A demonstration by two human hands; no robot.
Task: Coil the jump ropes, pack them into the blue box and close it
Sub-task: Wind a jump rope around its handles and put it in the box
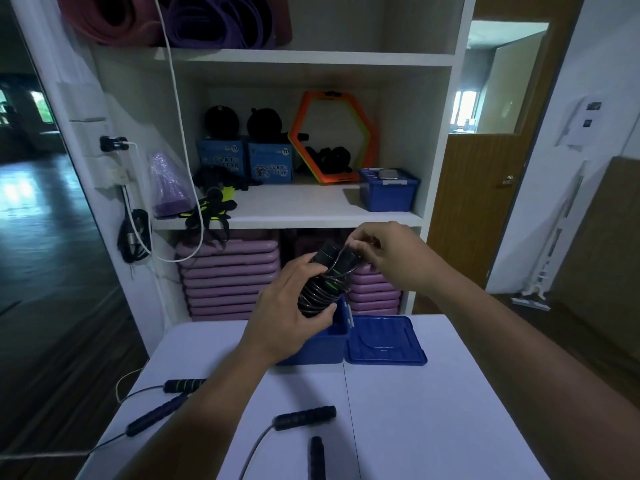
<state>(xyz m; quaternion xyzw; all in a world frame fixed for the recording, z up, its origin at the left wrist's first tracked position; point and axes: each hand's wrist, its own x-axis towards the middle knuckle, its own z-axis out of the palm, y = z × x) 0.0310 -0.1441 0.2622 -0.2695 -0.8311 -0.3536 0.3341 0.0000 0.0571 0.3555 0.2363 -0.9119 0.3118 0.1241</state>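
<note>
**Coiled Rope Bundle: Handling and Clearance**

A white tabletop [433, 410] is set in front of a white shelving unit [311, 57] stocked with exercise gear. At the far edge of the tabletop, centre frame, an open blue plastic box [322, 346] is placed. Its flat blue lid [384, 341] is laid just to the right; whether the two are hinged cannot be told.

The coiled black jump rope [318, 292] is held in the air just above the box. The bundle is gripped by the left hand [291, 306], with fingers and thumb curled round the coils. The loose cord at the top of the bundle is pinched by the right hand [391, 258] between thumb and fingertips.

The cord is judged light, thin and springy, so the coils are likely to loosen if the grip is relaxed. The bundle is best held across its middle, where coils and handles are clamped together.

Uncoiled jump ropes with black foam handles [304, 417] are spread over the lower left and lower centre of the tabletop, and their cords trail over the left and near edges. Snagging at these edges is to be expected on lifting. Open room is available on the right half of the tabletop. The box mouth is partly hidden by the left hand, so a straight downward entry is advised.
</note>
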